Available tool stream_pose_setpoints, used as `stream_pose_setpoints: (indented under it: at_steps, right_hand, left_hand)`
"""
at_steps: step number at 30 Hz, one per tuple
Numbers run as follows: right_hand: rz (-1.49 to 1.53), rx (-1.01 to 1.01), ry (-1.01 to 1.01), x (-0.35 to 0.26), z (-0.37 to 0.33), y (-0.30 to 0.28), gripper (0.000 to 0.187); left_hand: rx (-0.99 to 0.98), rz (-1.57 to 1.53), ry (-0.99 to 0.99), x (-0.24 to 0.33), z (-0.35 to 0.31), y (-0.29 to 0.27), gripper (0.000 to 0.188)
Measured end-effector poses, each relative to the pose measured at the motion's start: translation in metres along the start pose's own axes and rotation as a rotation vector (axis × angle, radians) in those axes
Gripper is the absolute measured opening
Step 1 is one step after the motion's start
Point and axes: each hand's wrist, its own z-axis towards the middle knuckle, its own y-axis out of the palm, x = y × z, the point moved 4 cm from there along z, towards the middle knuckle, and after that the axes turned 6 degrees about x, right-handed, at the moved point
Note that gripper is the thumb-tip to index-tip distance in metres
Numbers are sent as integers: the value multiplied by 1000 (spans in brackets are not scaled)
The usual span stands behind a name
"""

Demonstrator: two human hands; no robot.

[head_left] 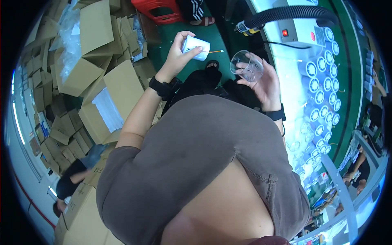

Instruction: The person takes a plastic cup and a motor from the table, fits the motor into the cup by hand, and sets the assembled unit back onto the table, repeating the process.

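Observation:
My left hand (179,57) grips a white cylindrical part (201,43) with its fingers wrapped round the side. From that part a thin red and yellow wire (212,52) sticks out to the right, ending in a small pale connector. In my right hand (267,83) is a clear plastic cup (246,64), tilted with its round opening toward the left. The two things are held apart in front of my body, a short gap between the wire's end and the cup.
At the right a white worktable (288,81) bears rows of white round units with slotted tops (314,85) and a grey box with a red switch (290,30). A black corrugated hose (294,14) arches above it. Open cardboard boxes (96,28) pile up at the left; a red stool (159,10) stands ahead.

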Motion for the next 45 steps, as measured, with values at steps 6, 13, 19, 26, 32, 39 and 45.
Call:
stream_pose_setpoints:
  at_steps: [6, 13, 19, 26, 32, 39, 45]
  right_hand:
    - [-522, 138, -273, -20, -31, 17, 44]
    - [-701, 46, -302, -27, -43, 15, 52]
    - [-599, -124, -335, -33, -52, 10, 54]
    - [-831, -172, -318, -40, -52, 1, 58]
    - [-868, -97, -421, -40, -54, 7, 57]
    - [-789, -40, -517, -42, -63, 22, 56]
    - [-771, -8, -567, -46, -68, 26, 56]
  left_hand:
    - [-27, 152, 214, 15, -15, 30, 42]
    - [-136, 18, 220, 43, -31, 68, 41]
    - [-178, -30, 261, 50, -32, 81, 41]
    - [-255, -164, 181, 49, -33, 91, 38]
    - [-238, -381, 96, 52, -38, 105, 34]
    - [-211, -270, 246, 59, -44, 114, 42]
    - [-212, -94, 205, 73, -46, 117, 55]
